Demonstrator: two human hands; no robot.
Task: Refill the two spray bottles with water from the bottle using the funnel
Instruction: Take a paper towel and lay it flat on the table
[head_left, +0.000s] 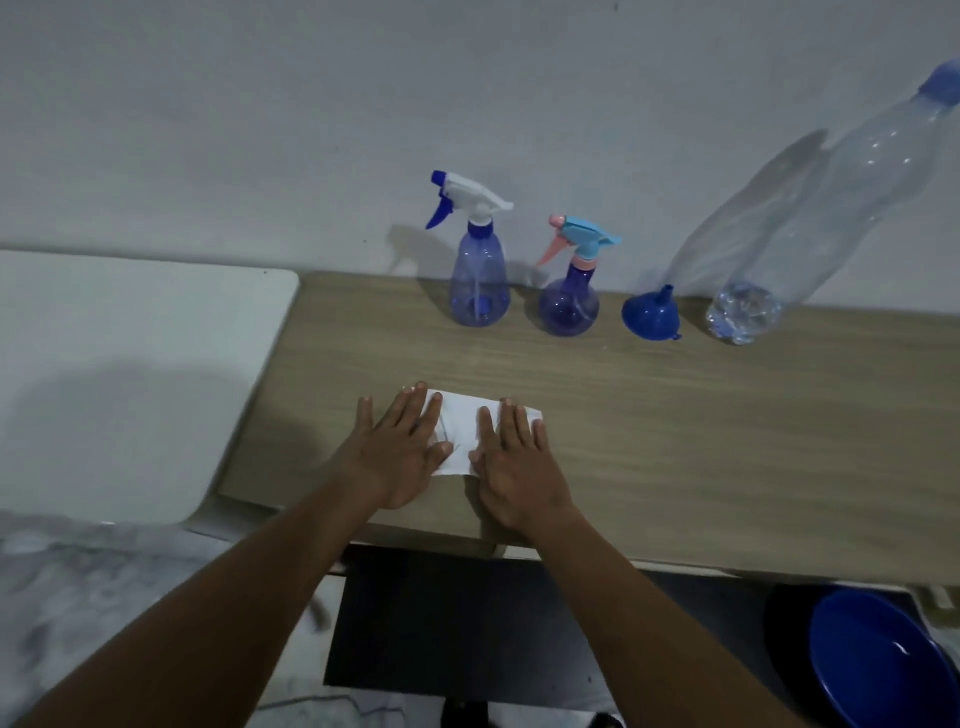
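Two flat, spread hands, left hand (400, 457) and right hand (519, 467), press white paper (462, 431); translucent plastic spray bottles (479, 280) stand upright, nozzles toward nine o'clock.

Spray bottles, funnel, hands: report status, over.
Both hands, left and right, flat on white paper, holding nothing. Spray bottles capped; funnel upside down; water bottle capped. Nothing blocking.
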